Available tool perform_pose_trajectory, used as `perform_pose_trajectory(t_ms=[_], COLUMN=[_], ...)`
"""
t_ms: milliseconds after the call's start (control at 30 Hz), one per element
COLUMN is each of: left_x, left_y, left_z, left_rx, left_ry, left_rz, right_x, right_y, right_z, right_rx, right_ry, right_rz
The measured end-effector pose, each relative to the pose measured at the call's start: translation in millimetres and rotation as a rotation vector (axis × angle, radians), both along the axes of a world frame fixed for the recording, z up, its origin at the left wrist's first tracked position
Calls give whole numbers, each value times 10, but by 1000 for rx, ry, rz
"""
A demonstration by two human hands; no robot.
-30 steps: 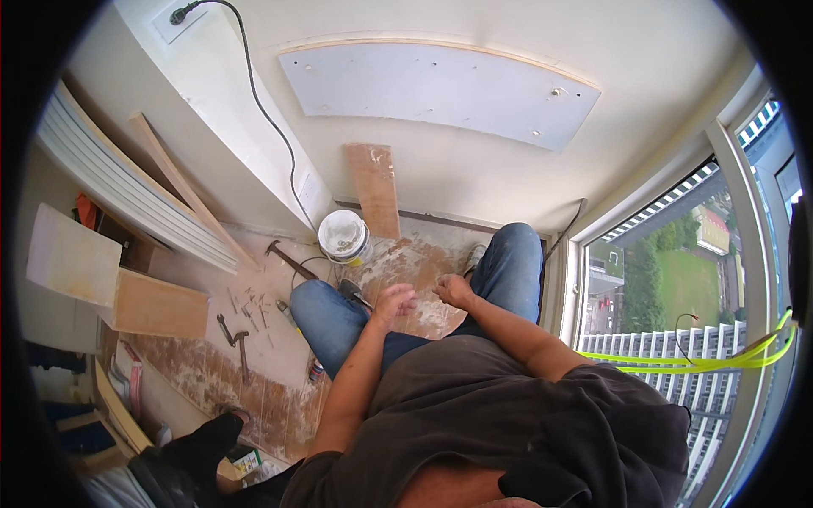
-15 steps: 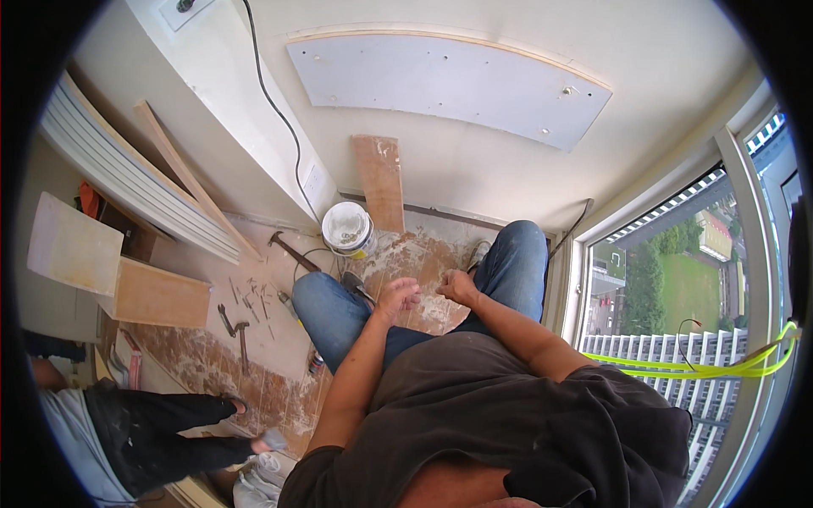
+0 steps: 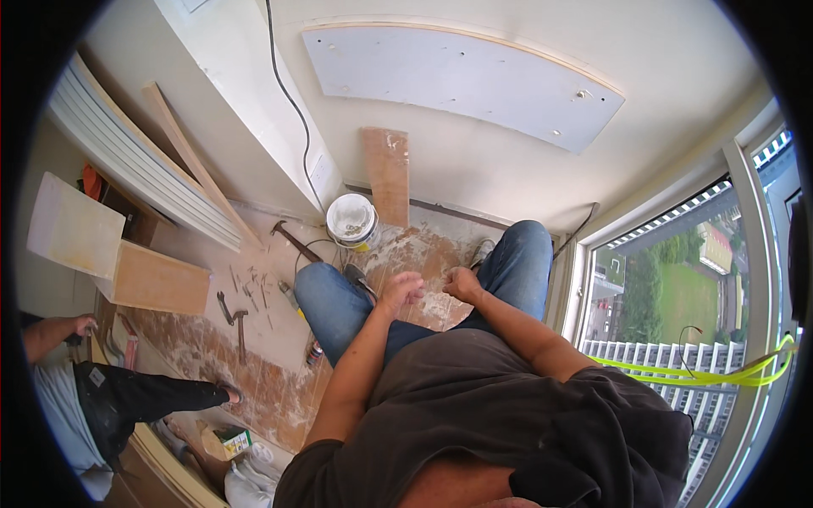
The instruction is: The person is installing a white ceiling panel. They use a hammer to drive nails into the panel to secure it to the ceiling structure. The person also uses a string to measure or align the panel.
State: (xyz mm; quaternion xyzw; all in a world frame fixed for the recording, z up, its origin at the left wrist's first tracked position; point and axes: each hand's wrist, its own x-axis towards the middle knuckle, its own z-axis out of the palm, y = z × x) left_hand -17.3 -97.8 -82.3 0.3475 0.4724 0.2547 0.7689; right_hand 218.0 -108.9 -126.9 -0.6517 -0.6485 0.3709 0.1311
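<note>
Between my raised knees, over the scuffed wooden floor (image 3: 406,254), my two hands face each other with a small gap. My left hand (image 3: 400,293) has loosely bent fingers, partly apart, and nothing shows in it. My right hand (image 3: 462,286) is closed, its fingertips pressed together; whatever it may hold is too small or hidden. Beyond my left knee stands a white bucket (image 3: 352,218) with pale residue inside. A hammer (image 3: 295,240) lies beside it. Farther left, another hammer (image 3: 241,337) rests near a wrench-like tool (image 3: 225,308) and several scattered slim metal pieces (image 3: 251,295).
A brown board (image 3: 387,173) leans on the wall below a pale panel (image 3: 461,80). Long boards (image 3: 127,161) and a wooden strip (image 3: 199,165) lean at left, near a box-like wooden piece (image 3: 161,279). A co-worker (image 3: 110,402) is at lower left. Yellow-green cables (image 3: 703,378) cross the window at right.
My view has shifted slightly; my hands hold nearly the same pose. The co-worker has moved, a leg drawing back and a hand coming into view, which exposes a small box on the floor.
</note>
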Motion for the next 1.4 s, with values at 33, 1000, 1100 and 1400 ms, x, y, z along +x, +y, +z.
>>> perform_pose_trajectory(t_ms=[33, 1000, 1100, 1400], left_x=[2, 18, 15, 19], left_y=[1, 29, 23, 27], left_z=[0, 19, 37, 14], left_rx=[1, 18, 10, 9], left_ry=[-1, -16, -3, -3], left_rz=[3, 12, 11, 4], right_x=[-6, 41, 39, 35], right_y=[-3, 2, -13, -12], right_z=[2, -89, -103, -115], right_rx=[13, 27, 48, 37], right_ry=[-14, 83, 96, 105], right_rz=[5, 19, 17, -16])
